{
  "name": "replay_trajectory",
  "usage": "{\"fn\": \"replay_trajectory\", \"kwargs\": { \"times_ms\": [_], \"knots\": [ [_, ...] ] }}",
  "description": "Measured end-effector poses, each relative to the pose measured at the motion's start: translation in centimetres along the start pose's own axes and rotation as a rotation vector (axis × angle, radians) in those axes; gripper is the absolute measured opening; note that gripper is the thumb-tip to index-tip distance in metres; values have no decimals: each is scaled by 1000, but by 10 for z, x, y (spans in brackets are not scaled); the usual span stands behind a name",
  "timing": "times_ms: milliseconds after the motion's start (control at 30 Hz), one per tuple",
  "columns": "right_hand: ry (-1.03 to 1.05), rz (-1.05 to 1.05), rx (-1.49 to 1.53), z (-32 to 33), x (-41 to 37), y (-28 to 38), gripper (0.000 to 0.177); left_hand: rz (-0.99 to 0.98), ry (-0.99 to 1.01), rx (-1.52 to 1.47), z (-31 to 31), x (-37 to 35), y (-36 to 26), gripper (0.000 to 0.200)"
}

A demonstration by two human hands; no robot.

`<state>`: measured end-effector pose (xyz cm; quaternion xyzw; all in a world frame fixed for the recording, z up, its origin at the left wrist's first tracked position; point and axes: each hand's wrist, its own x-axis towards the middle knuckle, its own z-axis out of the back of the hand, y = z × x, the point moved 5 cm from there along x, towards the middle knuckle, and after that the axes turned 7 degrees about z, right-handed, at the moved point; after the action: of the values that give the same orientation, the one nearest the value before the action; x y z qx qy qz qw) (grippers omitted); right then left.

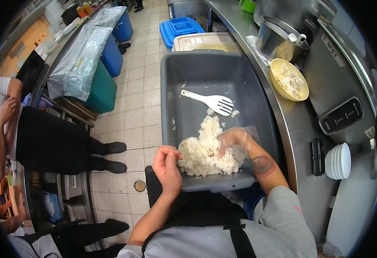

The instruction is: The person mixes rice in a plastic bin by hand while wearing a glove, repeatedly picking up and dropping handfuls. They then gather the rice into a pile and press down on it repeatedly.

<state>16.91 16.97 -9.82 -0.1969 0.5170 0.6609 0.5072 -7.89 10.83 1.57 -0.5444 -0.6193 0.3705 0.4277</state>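
A heap of white rice (pixel 203 157) lies at the near end of a large grey tub (pixel 197 71). My right hand (pixel 233 139), in a clear plastic glove, is pressed into the right side of the heap, its fingertips partly sunk in the rice. Bare and with its fingers curled together, my left hand (pixel 168 165) is at the tub's left edge, beside the rice; whether something small is between the fingers is hidden. A white slotted paddle (pixel 214 102) rests on the tub floor beyond the heap.
Right of the tub runs a steel counter (pixel 283 129) with a yellow bowl of rice (pixel 289 80), a steel pot (pixel 278 41) and stacked white bowls (pixel 338 161). Lidded bins (pixel 182 30) stand beyond. Two people (pixel 46 133) are at the left, across the tiled floor (pixel 130 103).
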Motion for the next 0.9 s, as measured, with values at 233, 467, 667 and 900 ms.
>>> {"fn": "replay_trajectory", "kwargs": {
  "times_ms": [233, 467, 667, 900],
  "knots": [
    [-396, 118, -12, 26, -43, 24, 81, -2, 51, 114, -5, -5, -1, 14],
    [-112, 242, 4, 25, -31, 17, 74, -9, 36, 95, -8, -4, -2, 15],
    [-580, 393, 149, 35, -13, 13, 64, -11, 32, 117, -9, -2, -1, 16],
    [-322, 301, 184, 34, -8, 1, 68, 11, 71, 200, -10, -3, 1, 14]
  ]
}}
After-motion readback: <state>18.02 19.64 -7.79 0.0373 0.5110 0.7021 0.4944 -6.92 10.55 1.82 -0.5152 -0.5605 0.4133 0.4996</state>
